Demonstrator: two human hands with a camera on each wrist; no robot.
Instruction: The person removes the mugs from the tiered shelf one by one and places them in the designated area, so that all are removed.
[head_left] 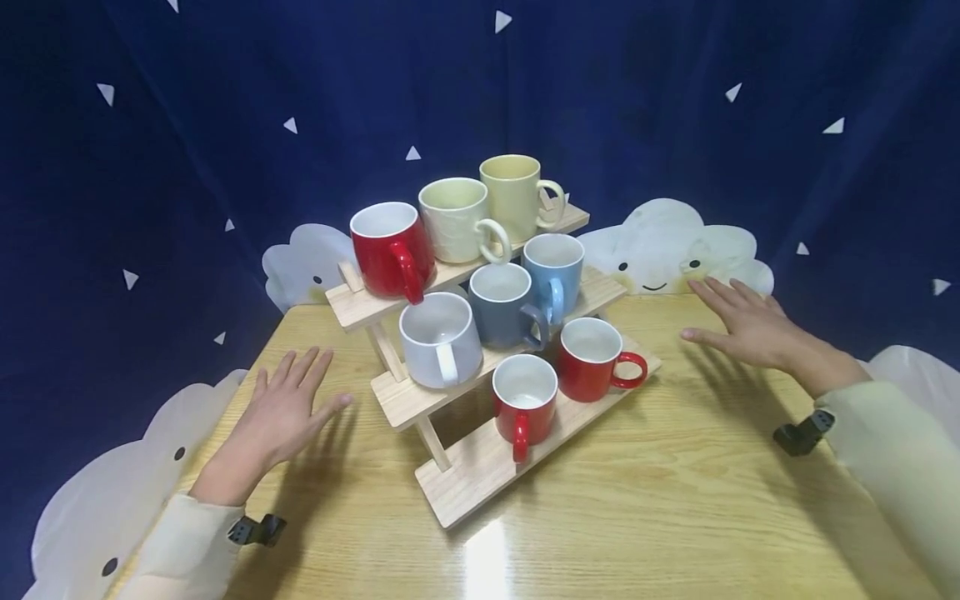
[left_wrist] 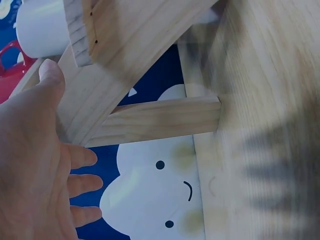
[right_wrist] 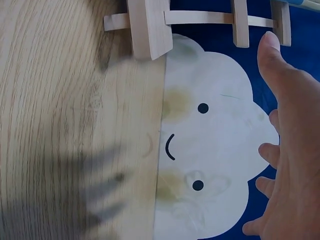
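Note:
A three-step wooden rack (head_left: 465, 492) stands at an angle on the table, bearing several mugs. On its top step are a red mug (head_left: 386, 250), a pale green mug (head_left: 453, 225) and a yellow mug (head_left: 510, 200). The middle step carries a white mug (head_left: 438, 342), a dark grey mug (head_left: 498, 308) and a light blue mug (head_left: 557, 267). Two red mugs, one in front (head_left: 517, 400) and one behind (head_left: 588, 367), sit on the lowest step. My left hand (head_left: 281, 412), fingers spread, hovers left of the rack. Over the table's right side, my right hand (head_left: 750, 325) is stretched out, holding nothing.
The wooden table (head_left: 675, 500) lies beneath everything. Behind it hangs a dark blue curtain (head_left: 637, 100) with white triangles. Smiling white cloud shapes (head_left: 660, 242) line the table's back edge and sides. A small black device (head_left: 802, 433) is strapped at each wrist.

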